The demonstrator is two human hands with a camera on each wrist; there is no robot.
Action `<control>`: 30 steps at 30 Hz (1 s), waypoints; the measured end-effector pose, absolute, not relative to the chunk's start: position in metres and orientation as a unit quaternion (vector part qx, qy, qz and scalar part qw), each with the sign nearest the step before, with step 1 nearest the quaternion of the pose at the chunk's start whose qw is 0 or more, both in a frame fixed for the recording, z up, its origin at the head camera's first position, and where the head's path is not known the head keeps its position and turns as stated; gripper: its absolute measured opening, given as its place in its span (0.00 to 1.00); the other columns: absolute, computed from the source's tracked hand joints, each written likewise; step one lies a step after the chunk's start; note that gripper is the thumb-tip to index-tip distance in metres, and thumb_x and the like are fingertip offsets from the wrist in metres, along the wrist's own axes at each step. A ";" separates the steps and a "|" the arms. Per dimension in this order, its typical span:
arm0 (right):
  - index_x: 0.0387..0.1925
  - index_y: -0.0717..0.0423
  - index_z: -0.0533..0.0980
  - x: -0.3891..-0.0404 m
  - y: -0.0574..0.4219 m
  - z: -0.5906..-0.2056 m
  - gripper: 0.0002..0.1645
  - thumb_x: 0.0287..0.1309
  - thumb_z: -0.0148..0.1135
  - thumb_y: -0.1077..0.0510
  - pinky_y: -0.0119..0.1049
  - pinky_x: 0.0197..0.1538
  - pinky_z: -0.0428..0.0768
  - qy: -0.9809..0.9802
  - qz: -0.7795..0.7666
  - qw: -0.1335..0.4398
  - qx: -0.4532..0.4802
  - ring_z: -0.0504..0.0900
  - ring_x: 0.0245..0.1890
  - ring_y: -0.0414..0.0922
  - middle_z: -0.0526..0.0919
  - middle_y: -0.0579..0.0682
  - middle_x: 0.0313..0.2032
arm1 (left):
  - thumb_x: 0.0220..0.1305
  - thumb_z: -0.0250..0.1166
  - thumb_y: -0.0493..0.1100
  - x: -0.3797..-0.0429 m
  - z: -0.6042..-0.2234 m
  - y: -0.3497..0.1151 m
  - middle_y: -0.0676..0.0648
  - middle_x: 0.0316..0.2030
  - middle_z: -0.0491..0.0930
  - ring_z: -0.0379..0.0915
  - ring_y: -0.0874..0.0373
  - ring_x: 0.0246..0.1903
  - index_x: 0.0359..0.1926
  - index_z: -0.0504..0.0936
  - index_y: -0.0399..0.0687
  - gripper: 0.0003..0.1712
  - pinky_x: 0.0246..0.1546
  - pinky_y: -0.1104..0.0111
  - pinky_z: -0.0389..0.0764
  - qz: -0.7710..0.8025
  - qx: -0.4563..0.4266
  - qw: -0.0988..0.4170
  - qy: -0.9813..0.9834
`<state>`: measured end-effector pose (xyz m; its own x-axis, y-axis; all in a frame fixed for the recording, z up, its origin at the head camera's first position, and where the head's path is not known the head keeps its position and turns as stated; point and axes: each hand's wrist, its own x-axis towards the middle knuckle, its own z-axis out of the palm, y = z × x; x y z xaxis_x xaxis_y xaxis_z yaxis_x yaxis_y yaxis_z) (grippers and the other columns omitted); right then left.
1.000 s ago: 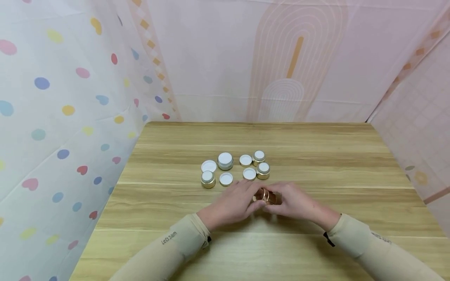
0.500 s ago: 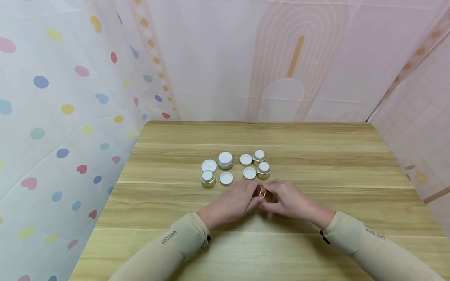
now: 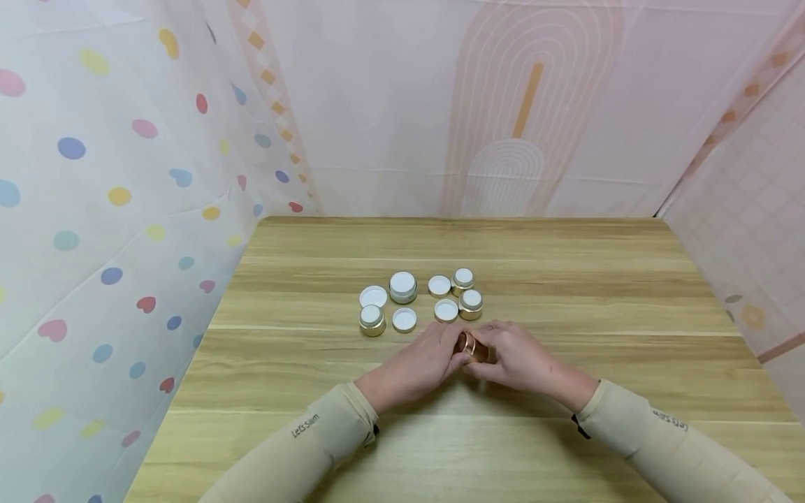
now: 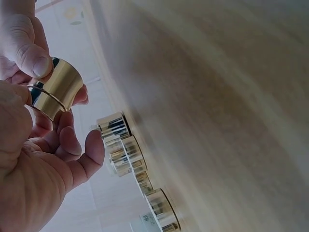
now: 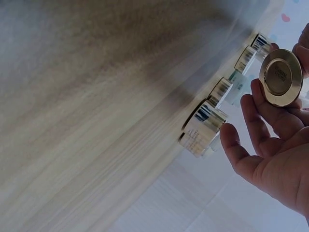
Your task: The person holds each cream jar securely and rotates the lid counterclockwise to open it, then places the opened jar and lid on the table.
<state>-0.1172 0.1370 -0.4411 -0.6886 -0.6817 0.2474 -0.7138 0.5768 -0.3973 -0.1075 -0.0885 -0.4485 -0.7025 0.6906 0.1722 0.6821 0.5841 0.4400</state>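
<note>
Both hands hold one small shiny gold cosmetic jar (image 3: 476,348) between them, tipped on its side just over the table. My left hand (image 3: 420,362) pinches its lid end with thumb and fingers. A seam line between lid and body shows on the gold jar (image 4: 59,88) in the left wrist view. The body end is gripped by my right hand (image 3: 520,358). In the right wrist view the jar's round base (image 5: 281,78) faces the camera, with fingers of the right hand (image 5: 285,150) around its edge.
Beyond the hands on the wooden table (image 3: 302,419) stand small gold jars (image 3: 372,321) with white inner covers and a wider jar (image 3: 403,287). Several lids (image 3: 404,320) lie with their white insides up beside them. Patterned cloth (image 3: 377,105) hangs behind and at the sides.
The right hand has shifted slightly left, bringing jar body and lid closer against the left hand. Over the last half second the hands have barely moved. The other jars and lids stay put.
</note>
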 end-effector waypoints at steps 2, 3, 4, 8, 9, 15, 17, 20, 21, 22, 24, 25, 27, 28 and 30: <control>0.58 0.57 0.86 -0.116 0.137 -0.441 0.27 0.59 0.79 0.51 0.48 0.53 0.86 -0.892 0.229 0.038 0.389 0.89 0.47 0.47 0.93 0.48 0.43 | 0.82 0.57 0.51 -0.108 -0.450 -0.088 0.46 0.50 0.77 0.74 0.51 0.55 0.61 0.70 0.43 0.20 0.62 0.57 0.77 0.256 0.381 0.015 0.888; 0.59 0.58 0.85 -0.116 0.137 -0.441 0.28 0.59 0.78 0.51 0.50 0.54 0.86 -0.894 0.225 0.041 0.386 0.89 0.47 0.49 0.93 0.49 0.43 | 0.82 0.57 0.51 -0.108 -0.450 -0.088 0.47 0.50 0.76 0.73 0.52 0.55 0.61 0.70 0.43 0.19 0.61 0.57 0.76 0.261 0.377 0.018 0.888; 0.61 0.58 0.84 -0.116 0.136 -0.441 0.30 0.59 0.78 0.50 0.51 0.55 0.86 -0.896 0.221 0.040 0.383 0.89 0.48 0.50 0.93 0.51 0.44 | 0.82 0.57 0.50 -0.108 -0.451 -0.087 0.47 0.50 0.76 0.73 0.53 0.54 0.60 0.70 0.43 0.18 0.60 0.58 0.77 0.270 0.371 0.024 0.888; 0.66 0.57 0.82 -0.116 0.135 -0.440 0.35 0.59 0.78 0.50 0.55 0.59 0.85 -0.903 0.216 0.041 0.369 0.89 0.51 0.54 0.92 0.55 0.47 | 0.82 0.57 0.51 -0.108 -0.451 -0.087 0.47 0.49 0.77 0.73 0.54 0.54 0.61 0.71 0.44 0.19 0.59 0.58 0.78 0.286 0.341 0.045 0.894; 0.66 0.57 0.82 -0.116 0.135 -0.440 0.35 0.59 0.79 0.51 0.55 0.59 0.85 -0.903 0.222 0.039 0.366 0.89 0.52 0.54 0.92 0.55 0.47 | 0.82 0.57 0.52 -0.108 -0.451 -0.087 0.47 0.49 0.77 0.74 0.54 0.54 0.61 0.71 0.44 0.19 0.58 0.58 0.78 0.286 0.337 0.046 0.896; 0.57 0.57 0.86 -0.120 0.136 -0.438 0.30 0.53 0.83 0.53 0.53 0.57 0.86 -0.910 0.232 0.037 0.342 0.89 0.50 0.52 0.93 0.53 0.46 | 0.79 0.59 0.58 -0.106 -0.445 -0.089 0.39 0.66 0.78 0.75 0.45 0.66 0.76 0.64 0.39 0.37 0.71 0.53 0.75 0.230 0.331 0.009 0.915; 0.54 0.56 0.87 -0.122 0.137 -0.438 0.29 0.50 0.84 0.54 0.53 0.56 0.86 -0.914 0.227 0.039 0.334 0.89 0.49 0.51 0.93 0.52 0.46 | 0.78 0.62 0.58 -0.105 -0.442 -0.090 0.40 0.71 0.76 0.73 0.45 0.69 0.79 0.62 0.40 0.41 0.75 0.53 0.71 0.212 0.337 -0.014 0.917; 0.54 0.55 0.87 -0.123 0.138 -0.439 0.29 0.48 0.85 0.54 0.54 0.57 0.85 -0.917 0.223 0.039 0.330 0.89 0.49 0.50 0.93 0.51 0.45 | 0.76 0.65 0.56 -0.105 -0.439 -0.092 0.44 0.69 0.79 0.75 0.48 0.67 0.77 0.66 0.43 0.38 0.73 0.55 0.73 0.199 0.351 -0.042 0.914; 0.55 0.55 0.87 -0.124 0.138 -0.439 0.30 0.49 0.85 0.54 0.55 0.57 0.85 -0.917 0.222 0.037 0.329 0.89 0.49 0.50 0.93 0.51 0.45 | 0.76 0.66 0.55 -0.105 -0.439 -0.092 0.45 0.67 0.80 0.76 0.48 0.66 0.76 0.68 0.44 0.37 0.72 0.55 0.73 0.198 0.355 -0.046 0.913; 0.55 0.55 0.87 -0.124 0.139 -0.439 0.30 0.49 0.85 0.53 0.55 0.58 0.85 -0.918 0.222 0.035 0.328 0.89 0.49 0.50 0.93 0.51 0.45 | 0.75 0.67 0.54 -0.105 -0.439 -0.093 0.45 0.66 0.81 0.77 0.49 0.65 0.76 0.69 0.44 0.36 0.71 0.55 0.74 0.198 0.358 -0.048 0.911; 0.57 0.56 0.86 -0.124 0.139 -0.439 0.32 0.49 0.85 0.53 0.56 0.59 0.84 -0.920 0.220 0.030 0.324 0.89 0.49 0.50 0.93 0.51 0.46 | 0.75 0.67 0.53 -0.105 -0.440 -0.093 0.46 0.64 0.82 0.77 0.49 0.64 0.74 0.71 0.45 0.34 0.70 0.55 0.76 0.195 0.362 -0.053 0.910; 0.58 0.56 0.86 -0.124 0.139 -0.438 0.33 0.50 0.85 0.52 0.56 0.60 0.84 -0.921 0.218 0.028 0.322 0.89 0.50 0.50 0.93 0.51 0.46 | 0.75 0.68 0.52 -0.105 -0.440 -0.094 0.46 0.64 0.82 0.77 0.50 0.64 0.73 0.71 0.46 0.33 0.70 0.55 0.76 0.194 0.364 -0.053 0.910; 0.58 0.56 0.86 -0.123 0.139 -0.438 0.33 0.50 0.85 0.52 0.56 0.61 0.83 -0.923 0.214 0.024 0.320 0.89 0.50 0.50 0.93 0.51 0.46 | 0.74 0.68 0.51 -0.105 -0.441 -0.094 0.46 0.64 0.82 0.77 0.50 0.64 0.74 0.71 0.45 0.33 0.69 0.56 0.76 0.192 0.365 -0.054 0.910; 0.58 0.55 0.86 -0.123 0.139 -0.438 0.33 0.50 0.85 0.51 0.57 0.61 0.83 -0.923 0.211 0.023 0.320 0.89 0.50 0.50 0.93 0.51 0.46 | 0.74 0.69 0.50 -0.105 -0.441 -0.094 0.46 0.64 0.82 0.77 0.50 0.64 0.74 0.71 0.45 0.33 0.70 0.56 0.76 0.191 0.364 -0.054 0.910; 0.59 0.54 0.86 -0.122 0.139 -0.438 0.33 0.51 0.85 0.51 0.57 0.62 0.83 -0.924 0.208 0.021 0.321 0.89 0.50 0.49 0.93 0.50 0.46 | 0.74 0.69 0.49 -0.105 -0.441 -0.094 0.46 0.63 0.82 0.78 0.50 0.63 0.74 0.71 0.45 0.34 0.70 0.56 0.76 0.190 0.360 -0.053 0.912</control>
<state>-0.1224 0.1390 -0.4378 -0.7933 -0.5842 0.1717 -0.6014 0.7076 -0.3709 -0.1055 -0.0939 -0.4415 -0.7348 0.6370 0.2330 0.6770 0.6678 0.3094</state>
